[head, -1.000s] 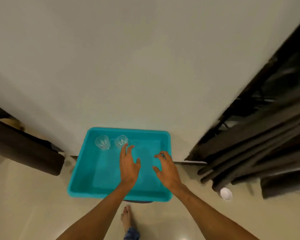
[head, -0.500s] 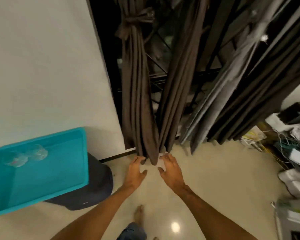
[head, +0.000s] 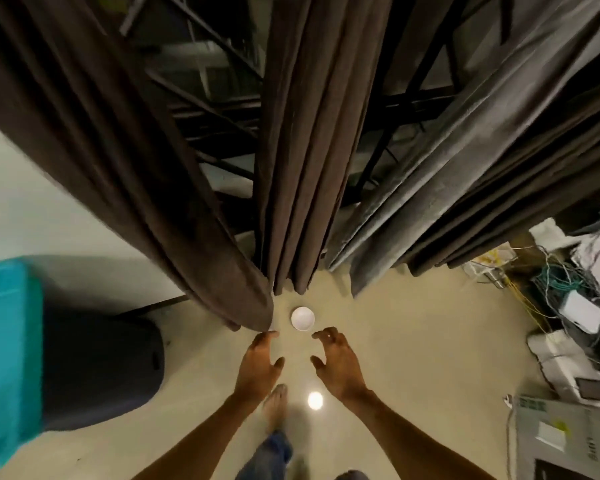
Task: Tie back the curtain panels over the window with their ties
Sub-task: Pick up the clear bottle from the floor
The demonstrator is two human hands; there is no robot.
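Note:
Dark brown curtain panels hang over a dark window with black bars. The left panel [head: 125, 174] slants down to the floor, and its hem ends just above my left hand [head: 260, 368]. A middle panel [head: 302, 161] hangs straight in folds. A greyer panel [head: 430, 174] slants off to the right. My right hand [head: 336, 365] is held out beside the left with its fingers loosely curled. Both hands hold nothing. No tie shows in this view.
A small white cup [head: 302, 318] stands on the beige floor just beyond my hands. A teal tub [head: 7, 358] sits on a dark stool [head: 97, 368] at left. Cables and white devices [head: 575, 306] crowd the right side. My bare foot [head: 276, 407] is below.
The view has swung right from the teal tub and moved closer to the curtains. My hands stay held out in front, empty, now near the left panel's hem. The white cup has come into view.

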